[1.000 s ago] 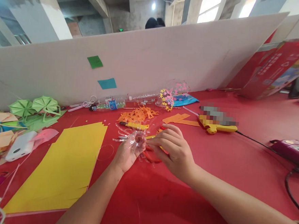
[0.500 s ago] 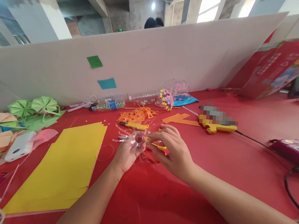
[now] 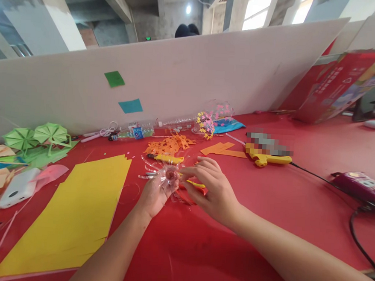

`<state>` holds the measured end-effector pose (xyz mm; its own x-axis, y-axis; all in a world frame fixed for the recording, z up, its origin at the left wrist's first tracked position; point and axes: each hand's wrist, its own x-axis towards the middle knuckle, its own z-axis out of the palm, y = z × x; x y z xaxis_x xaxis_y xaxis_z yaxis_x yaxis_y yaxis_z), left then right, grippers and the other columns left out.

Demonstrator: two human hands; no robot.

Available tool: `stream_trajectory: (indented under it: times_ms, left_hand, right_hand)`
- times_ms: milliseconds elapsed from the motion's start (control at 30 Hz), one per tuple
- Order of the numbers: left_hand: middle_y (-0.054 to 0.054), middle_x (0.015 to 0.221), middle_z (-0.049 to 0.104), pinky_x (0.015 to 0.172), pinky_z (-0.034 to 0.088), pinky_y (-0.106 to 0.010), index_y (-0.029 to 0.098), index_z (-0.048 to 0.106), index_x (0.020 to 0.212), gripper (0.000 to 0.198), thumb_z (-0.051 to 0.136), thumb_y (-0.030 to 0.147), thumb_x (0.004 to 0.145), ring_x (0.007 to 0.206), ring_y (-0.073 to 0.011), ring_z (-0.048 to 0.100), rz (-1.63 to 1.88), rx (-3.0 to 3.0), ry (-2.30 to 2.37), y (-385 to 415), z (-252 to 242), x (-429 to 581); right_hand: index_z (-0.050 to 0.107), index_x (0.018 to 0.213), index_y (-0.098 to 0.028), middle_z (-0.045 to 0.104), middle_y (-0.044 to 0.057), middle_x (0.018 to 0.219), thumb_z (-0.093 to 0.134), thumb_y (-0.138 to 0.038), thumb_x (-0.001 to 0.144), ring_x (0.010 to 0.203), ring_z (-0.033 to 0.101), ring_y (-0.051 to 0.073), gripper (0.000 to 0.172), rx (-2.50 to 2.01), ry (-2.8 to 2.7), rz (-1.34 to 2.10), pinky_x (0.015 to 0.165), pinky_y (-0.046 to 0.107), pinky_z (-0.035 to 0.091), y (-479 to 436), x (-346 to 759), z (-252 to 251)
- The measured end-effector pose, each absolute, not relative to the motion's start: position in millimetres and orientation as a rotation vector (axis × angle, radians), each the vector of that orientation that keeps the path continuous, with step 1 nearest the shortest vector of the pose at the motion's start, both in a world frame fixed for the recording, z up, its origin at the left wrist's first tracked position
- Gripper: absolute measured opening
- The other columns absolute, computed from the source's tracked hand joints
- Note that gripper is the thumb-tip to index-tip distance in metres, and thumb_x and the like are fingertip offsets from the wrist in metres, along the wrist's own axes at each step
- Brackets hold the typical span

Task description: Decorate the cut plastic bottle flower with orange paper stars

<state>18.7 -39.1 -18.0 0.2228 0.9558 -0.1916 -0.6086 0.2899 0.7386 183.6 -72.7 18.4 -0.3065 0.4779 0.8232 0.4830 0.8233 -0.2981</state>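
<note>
Little differs from the earlier frames: the view has slid slightly, so the yellow sheets (image 3: 70, 209), glue gun (image 3: 274, 160) and box (image 3: 335, 88) all sit a touch farther left, while the left hand (image 3: 154, 194) and right hand (image 3: 212, 189) keep nearly the same pose. The clear plastic (image 3: 169, 174), with thin strips fanning from a round middle, is near the centre of the frame, between the 2 hands. The left hand holds it from below, fingers curled round it. The right hand is just to its right, half open, thumb and index finger near its edge; whether they pinch a strip, I cannot tell. Scissors (image 3: 197, 184) lie beneath on the surface (image 3: 267, 197), orange scraps (image 3: 169, 144) just above in the frame.
</note>
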Motion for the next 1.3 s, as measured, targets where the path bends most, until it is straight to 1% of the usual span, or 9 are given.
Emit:
stream_trajectory:
  times_ms: [133, 233, 367, 433, 600, 767, 900, 1100, 1300]
  left_hand:
    - [-0.001, 0.071, 0.064, 0.058, 0.052, -0.018, 0.013, 0.067, 0.084, 0.015, 0.054, 0.02, 0.088, 0.061, -0.0084, 0.061, 1.185, 0.561, 0.732, -37.5, -20.5, 17.7]
    - [-0.002, 0.072, 0.064, 0.057, 0.052, -0.018, 0.012, 0.068, 0.087, 0.015, 0.053, 0.017, 0.088, 0.06, -0.0083, 0.061, 1.181, 0.558, 0.738, -37.0, -21.0, 17.5]
    - [-0.003, 0.073, 0.064, 0.056, 0.052, -0.017, 0.012, 0.068, 0.086, 0.016, 0.053, 0.015, 0.088, 0.058, -0.0076, 0.06, 1.187, 0.556, 0.743, -37.1, -20.0, 17.9]
    - [-0.003, 0.073, 0.064, 0.057, 0.052, -0.017, 0.012, 0.068, 0.084, 0.017, 0.052, 0.017, 0.089, 0.061, -0.0082, 0.061, 1.194, 0.551, 0.745, -37.2, -19.4, 18.1]
    - [-0.002, 0.072, 0.063, 0.059, 0.053, -0.018, 0.013, 0.068, 0.084, 0.017, 0.052, 0.018, 0.089, 0.061, -0.0081, 0.061, 1.187, 0.561, 0.737, -38.6, -18.2, 18.2]
    - [-0.002, 0.073, 0.064, 0.058, 0.052, -0.016, 0.013, 0.068, 0.087, 0.015, 0.054, 0.015, 0.087, 0.063, -0.0078, 0.062, 1.18, 0.572, 0.734, -39.1, -19.5, 17.4]
    - [-0.002, 0.074, 0.065, 0.059, 0.052, -0.017, 0.013, 0.068, 0.086, 0.013, 0.055, 0.016, 0.087, 0.063, -0.0084, 0.063, 1.17, 0.585, 0.72, -37.2, -20.6, 17.6]
    - [-0.003, 0.072, 0.066, 0.054, 0.05, -0.017, 0.012, 0.067, 0.085, 0.013, 0.055, 0.018, 0.087, 0.057, -0.0082, 0.06, 1.146, 0.611, 0.708, -37.5, -19.6, 17.7]
    - [-0.001, 0.068, 0.064, 0.057, 0.051, -0.018, 0.014, 0.065, 0.081, 0.006, 0.06, 0.016, 0.082, 0.059, -0.0082, 0.06, 1.159, 0.602, 0.704, -37.3, -19.7, 17.9]
  right_hand:
    - [0.058, 0.091, -0.021, 0.069, 0.0, 0.077, 0.052, -0.013, 0.089, 0.07, 0.055, 0.014, 0.01, -0.696, -1.956, -0.005, 0.093, 0.038, 0.041, -71.8, 184.1, 17.9]
    - [0.056, 0.084, -0.021, 0.066, -0.001, 0.071, 0.052, -0.015, 0.09, 0.066, 0.054, 0.014, 0.01, -0.681, -1.967, -0.025, 0.092, 0.039, 0.042, -70.8, 184.9, 17.2]
    - [0.052, 0.079, -0.022, 0.063, -0.002, 0.067, 0.048, -0.013, 0.091, 0.063, 0.051, 0.014, 0.015, -0.657, -1.999, -0.081, 0.094, 0.039, 0.04, -70.1, 186.3, 17.6]
    - [0.052, 0.08, -0.022, 0.063, -0.001, 0.068, 0.045, -0.01, 0.091, 0.064, 0.051, 0.014, 0.017, -0.641, -2.022, -0.1, 0.094, 0.039, 0.039, -70.7, 186.4, 18.5]
    - [0.052, 0.084, -0.021, 0.063, 0.003, 0.076, 0.046, -0.01, 0.087, 0.072, 0.052, 0.017, 0.013, -0.686, -1.991, -0.024, 0.083, 0.037, 0.044, -72.8, 184.0, 19.9]
    - [0.05, 0.081, -0.021, 0.063, 0.0, 0.072, 0.046, -0.006, 0.083, 0.067, 0.054, 0.014, 0.016, -0.656, -1.998, 0.029, 0.089, 0.038, 0.044, -72.9, 182.6, 16.8]
    - [0.051, 0.081, -0.021, 0.064, 0.001, 0.072, 0.047, -0.006, 0.083, 0.068, 0.055, 0.015, 0.016, -0.659, -1.985, 0.026, 0.089, 0.039, 0.045, -73.8, 183.3, 16.2]
    - [0.051, 0.081, -0.021, 0.065, 0.001, 0.073, 0.047, -0.008, 0.084, 0.07, 0.057, 0.015, 0.015, -0.664, -1.963, 0.038, 0.088, 0.04, 0.046, -74.0, 182.8, 17.2]
    - [0.055, 0.088, -0.021, 0.066, 0.002, 0.077, 0.049, -0.01, 0.086, 0.071, 0.057, 0.016, 0.013, -0.681, -1.972, 0.044, 0.087, 0.04, 0.045, -71.5, 183.5, 14.7]
